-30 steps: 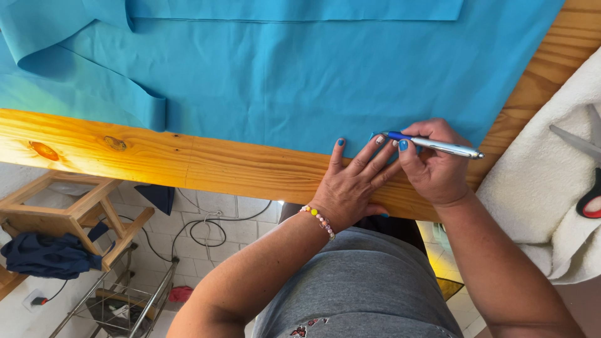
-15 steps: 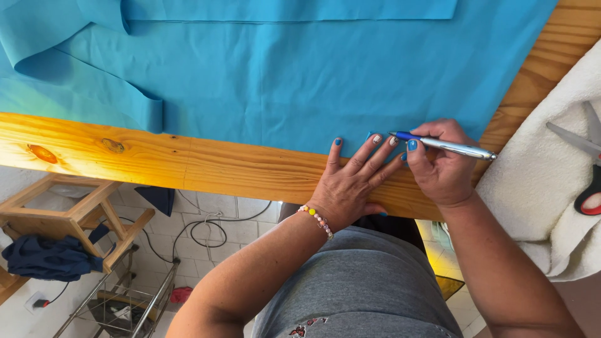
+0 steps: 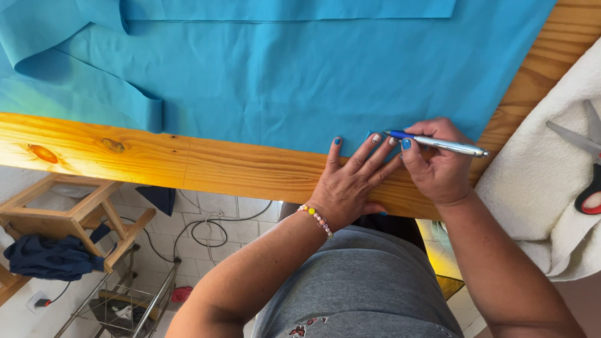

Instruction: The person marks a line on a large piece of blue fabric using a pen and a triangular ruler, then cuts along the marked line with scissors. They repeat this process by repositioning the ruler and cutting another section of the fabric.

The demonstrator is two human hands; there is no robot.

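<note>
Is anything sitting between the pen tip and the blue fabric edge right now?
Nothing visible. The right hand holds the pen with its tip at the edge of the blue fabric. The left hand lies flat beside it, its fingertips touching the fabric edge, not covering the tip.

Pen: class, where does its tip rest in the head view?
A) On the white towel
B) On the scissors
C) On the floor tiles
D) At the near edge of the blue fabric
D: the right hand holds the pen with its tip at the blue fabric edge, beside the left hand fingertips.
</note>
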